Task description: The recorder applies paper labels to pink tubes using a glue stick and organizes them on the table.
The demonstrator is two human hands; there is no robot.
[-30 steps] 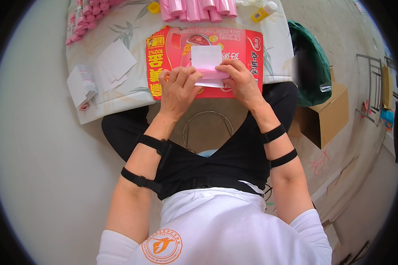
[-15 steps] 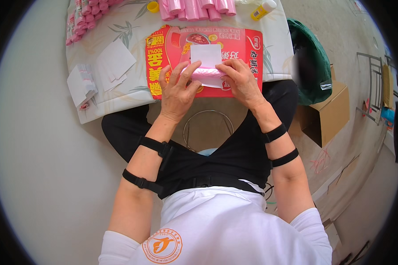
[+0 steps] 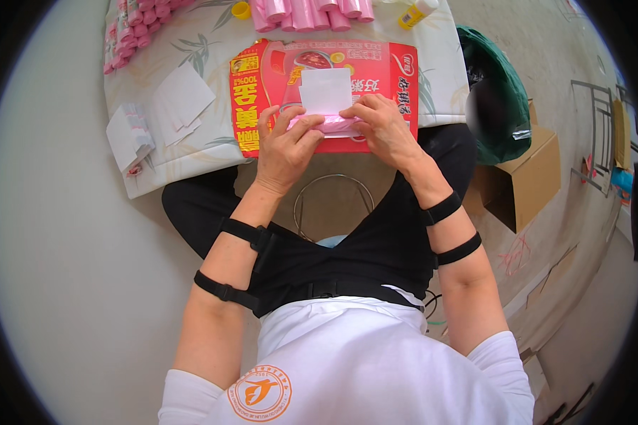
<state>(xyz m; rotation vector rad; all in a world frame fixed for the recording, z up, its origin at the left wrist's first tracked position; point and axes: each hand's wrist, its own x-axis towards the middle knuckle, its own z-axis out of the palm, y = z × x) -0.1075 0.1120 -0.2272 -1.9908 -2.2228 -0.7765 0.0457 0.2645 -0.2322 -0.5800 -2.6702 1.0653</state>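
A small roll of shiny pink plastic film (image 3: pixel 339 125) lies across a white paper sheet (image 3: pixel 326 91) on a flattened red printed pack (image 3: pixel 248 134). The sheet sticks out beyond the roll on the far side, and a narrow strip of it shows on the near side. My left hand (image 3: pixel 288 147) presses its curled fingertips and thumb on the roll's left end. At the right end, my right hand (image 3: pixel 388 131) pinches the roll with thumb and bent fingers. Both ends of the roll are partly hidden by my fingers.
Pink rolls (image 3: pixel 305 15) lie at the table's far side, with more stacked rolls (image 3: pixel 138 28) far left. A yellow cap (image 3: pixel 241 10), glue stick (image 3: pixel 417 13), loose white sheets (image 3: pixel 184 95) and a paper stack (image 3: pixel 130 134) are around. A green bag (image 3: pixel 507 134) and cardboard box (image 3: pixel 528 177) stand right.
The pink roll has moved slightly toward me, and more of the white sheet shows beyond it. My left fingers have come down onto the roll; the sheet is slightly tilted.
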